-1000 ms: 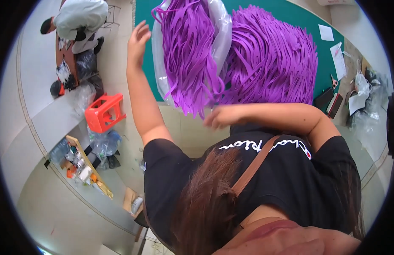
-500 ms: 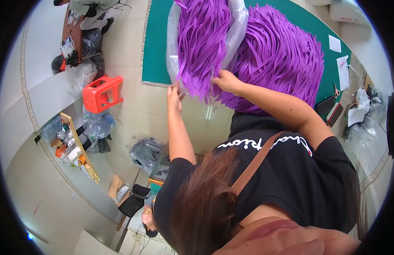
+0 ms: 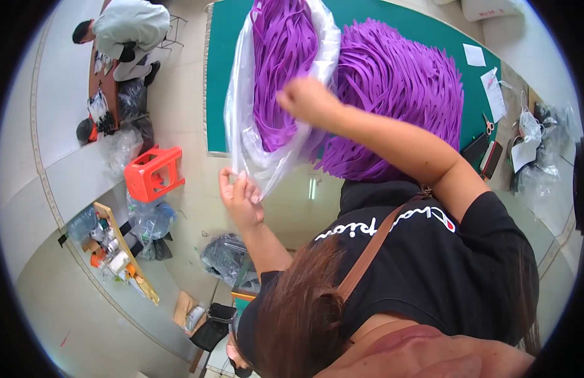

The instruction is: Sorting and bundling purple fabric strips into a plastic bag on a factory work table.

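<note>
Bag (image 3: 237, 107), upper centre: thin, glossy plastic. Straps (image 3: 399, 94), upper centre: matt, cloth-like. Stool (image 3: 135, 181), left: smooth plastic. Tabletop (image 3: 225, 75), top: matt. Sheet (image 3: 474, 55), upper right: paper.

Pale tiled floor (image 3: 192, 113), white wall (image 3: 547, 63) at right; red stool (image 3: 138, 183), brown table (image 3: 109, 87).

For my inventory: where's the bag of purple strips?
In the head view, the bag lies on the green table, left of the purple pile, its near edge at the left hand.

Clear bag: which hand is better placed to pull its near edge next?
Probably the left hand, at the near edge of the clear bag; the right hand is over purple straps.
</note>
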